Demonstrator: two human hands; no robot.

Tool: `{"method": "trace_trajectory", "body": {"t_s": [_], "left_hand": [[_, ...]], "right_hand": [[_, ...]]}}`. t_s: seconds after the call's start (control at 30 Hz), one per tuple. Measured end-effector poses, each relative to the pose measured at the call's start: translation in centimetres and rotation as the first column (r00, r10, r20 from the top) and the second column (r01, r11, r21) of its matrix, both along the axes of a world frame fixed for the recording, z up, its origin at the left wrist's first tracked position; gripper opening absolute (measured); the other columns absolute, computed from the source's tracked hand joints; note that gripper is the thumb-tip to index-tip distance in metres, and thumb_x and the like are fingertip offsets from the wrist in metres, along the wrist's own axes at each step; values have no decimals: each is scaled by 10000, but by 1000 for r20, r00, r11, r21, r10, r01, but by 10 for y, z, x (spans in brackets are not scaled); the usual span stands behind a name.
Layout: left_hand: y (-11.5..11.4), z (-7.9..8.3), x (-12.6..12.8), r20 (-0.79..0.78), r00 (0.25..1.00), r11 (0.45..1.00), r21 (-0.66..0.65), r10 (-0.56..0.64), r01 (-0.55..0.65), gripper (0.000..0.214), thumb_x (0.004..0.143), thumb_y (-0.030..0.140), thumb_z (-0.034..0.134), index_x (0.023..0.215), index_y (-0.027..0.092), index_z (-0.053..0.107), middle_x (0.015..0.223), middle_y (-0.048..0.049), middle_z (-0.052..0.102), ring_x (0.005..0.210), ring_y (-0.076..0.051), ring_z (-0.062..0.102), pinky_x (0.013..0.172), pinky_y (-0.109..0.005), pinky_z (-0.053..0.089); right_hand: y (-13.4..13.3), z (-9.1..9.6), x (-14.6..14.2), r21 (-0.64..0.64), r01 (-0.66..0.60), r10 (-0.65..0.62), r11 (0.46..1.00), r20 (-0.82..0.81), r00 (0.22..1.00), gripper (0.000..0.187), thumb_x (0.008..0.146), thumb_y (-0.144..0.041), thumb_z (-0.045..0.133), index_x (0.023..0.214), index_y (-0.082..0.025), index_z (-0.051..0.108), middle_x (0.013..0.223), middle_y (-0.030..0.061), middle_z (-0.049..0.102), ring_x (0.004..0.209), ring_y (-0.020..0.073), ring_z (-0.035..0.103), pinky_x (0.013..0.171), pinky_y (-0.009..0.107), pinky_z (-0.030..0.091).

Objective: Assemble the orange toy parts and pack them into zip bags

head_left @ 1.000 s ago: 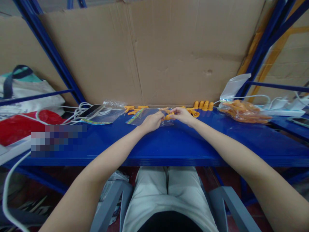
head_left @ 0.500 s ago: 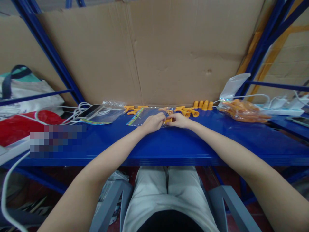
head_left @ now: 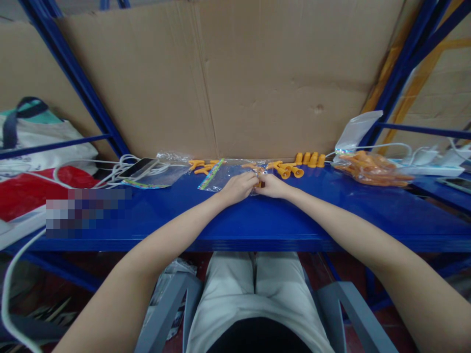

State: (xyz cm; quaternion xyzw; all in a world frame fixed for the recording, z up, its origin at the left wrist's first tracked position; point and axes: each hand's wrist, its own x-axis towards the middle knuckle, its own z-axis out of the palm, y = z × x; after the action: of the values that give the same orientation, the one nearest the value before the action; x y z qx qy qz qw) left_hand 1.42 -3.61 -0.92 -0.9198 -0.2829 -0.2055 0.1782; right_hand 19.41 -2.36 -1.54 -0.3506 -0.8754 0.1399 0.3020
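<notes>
My left hand and my right hand meet at the middle of the blue shelf, fingers pinched together on a small clear plastic bag with a coloured strip. A small orange plastic piece shows between the fingertips at the bag's mouth. Loose orange Y-shaped pieces lie just behind my right hand, and more of them lie behind the bag on the left. A row of orange caps stands by the cardboard wall.
A full bag of orange parts and a white pouch sit at right, beside a white power strip. A phone, white cables and an empty clear bag lie at left. A cardboard sheet backs the shelf.
Both hands have drawn closer together and slightly toward me. The clear bag has lifted and tilted at its far end, and the orange piece sits deeper between my fingers.
</notes>
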Motion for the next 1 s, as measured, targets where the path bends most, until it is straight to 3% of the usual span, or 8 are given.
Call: {"method": "trace_trajectory", "body": {"t_s": [0.2, 0.33, 0.4, 0.47, 0.57, 0.7, 0.87, 1.0], "left_hand": [[-2, 7, 1, 28, 998, 996, -61, -58, 59, 338, 900, 84, 369, 1168, 145, 566, 1150, -112, 640, 1103, -210, 580, 961, -343, 459], [1, 24, -15, 133, 977, 979, -142, 166, -147, 397, 887, 76, 377, 1254, 121, 521, 1241, -134, 616, 1159, -226, 566, 1006, -334, 420], [6, 32, -32, 192, 894, 907, -204, 405, -367, 355, 888, 136, 423, 1222, 132, 542, 1201, -142, 635, 1120, -253, 598, 947, -339, 456], [14, 39, -54, 209, 739, 764, -276, 640, -584, 321, 875, 211, 480, 1178, 154, 570, 1045, -137, 685, 1035, -278, 641, 865, -348, 490], [28, 41, -84, 106, 583, 578, -362, 805, -732, 200, 838, 275, 528, 952, 160, 645, 864, -147, 695, 940, -293, 666, 761, -319, 504], [38, 37, -103, -95, 579, 437, -560, 810, -704, 191, 787, 331, 571, 681, 179, 616, 500, -58, 563, 588, -224, 632, 566, -276, 478], [40, 32, -98, -119, 615, 397, -665, 780, -633, 114, 701, 194, 594, 591, 190, 564, 370, 24, 402, 401, -151, 477, 472, -252, 399], [39, 29, -85, -54, 630, 425, -693, 775, -582, 200, 698, 129, 569, 515, 185, 511, 373, 31, 373, 403, -129, 429, 477, -246, 357]], "right_hand": [[2, -1, 2, -18, -6, 6, 1000, -45, 999, 110, 748, -159, 641, 818, -165, 726, 770, 33, 714, 736, 193, 644, 734, 305, 510], [5, -2, 4, -20, 30, -30, 999, -25, 999, 244, 784, -200, 622, 984, -154, 755, 895, 60, 755, 796, 223, 688, 777, 335, 533], [7, -4, 5, -22, 61, -62, 998, -33, 998, 282, 784, -209, 633, 1035, -164, 752, 965, 66, 756, 882, 248, 697, 830, 364, 537], [9, -5, 6, -24, 92, -94, 995, -66, 993, 316, 765, -217, 667, 1068, -172, 746, 1043, 77, 744, 1009, 282, 679, 907, 401, 521], [11, -5, 8, -35, 120, -123, 992, -114, 986, 344, 737, -219, 710, 1076, -167, 746, 1129, 101, 714, 1139, 320, 624, 994, 451, 476], [12, -4, 9, -60, 141, -148, 988, -123, 981, 366, 734, -208, 713, 1095, -147, 734, 1183, 123, 685, 1155, 335, 613, 1018, 491, 450], [11, -1, 9, -38, 167, -170, 985, -123, 978, 324, 741, -242, 705, 1047, -145, 747, 1130, 121, 711, 1102, 322, 642, 982, 457, 480], [11, 3, 13, -26, 155, -157, 988, -122, 980, 241, 757, -268, 689, 959, -157, 758, 930, 72, 752, 962, 272, 682, 878, 379, 525]]}}
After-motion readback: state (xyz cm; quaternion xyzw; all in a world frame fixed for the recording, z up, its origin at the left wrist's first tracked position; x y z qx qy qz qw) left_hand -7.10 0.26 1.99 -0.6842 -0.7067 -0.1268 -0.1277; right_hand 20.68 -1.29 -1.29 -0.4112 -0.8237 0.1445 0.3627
